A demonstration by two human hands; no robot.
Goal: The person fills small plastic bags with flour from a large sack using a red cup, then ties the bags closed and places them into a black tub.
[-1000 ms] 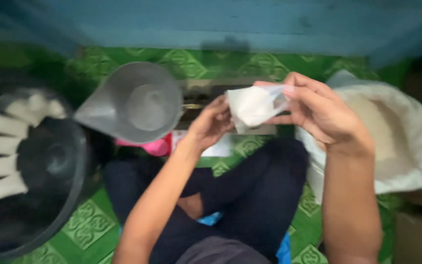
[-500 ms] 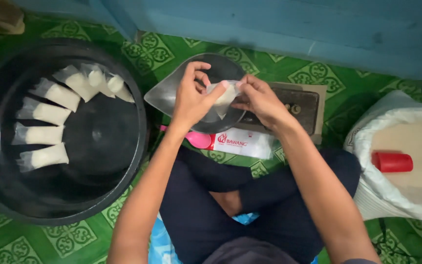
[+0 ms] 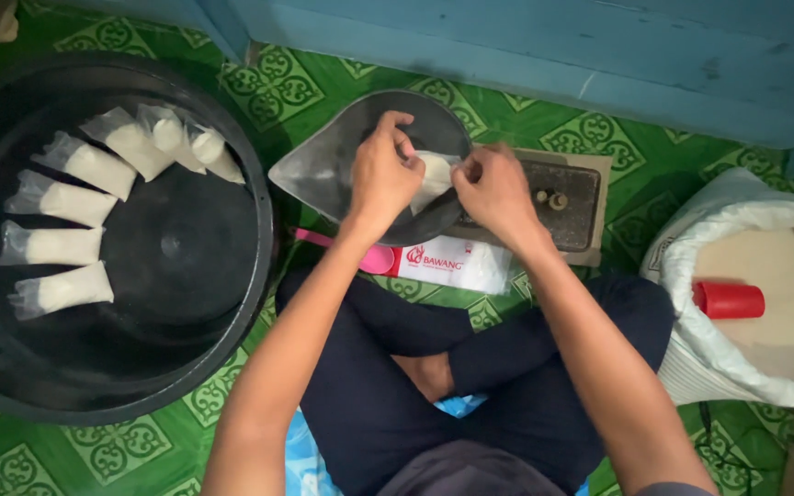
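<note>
Far left, the black tub (image 3: 186, 248) holds filled bags (image 3: 62, 246) fanned along its rim. My left hand (image 3: 383, 179) pinches the near-left edge of a small white-filled plastic bag (image 3: 434, 179) resting in the grey scale pan (image 3: 323, 170); my right hand (image 3: 493, 188) grips its right edge. The bag lies between both hands, equally near each, its long axis running far-to-near. My fingers hide its mouth. Right, a red cup (image 3: 728, 300) sits in the sack (image 3: 691, 266).

Seven filled plastic bags (image 3: 75, 207) in one black tub (image 3: 186, 303), one red cup (image 3: 728, 299), one open sack (image 3: 765, 220).
</note>
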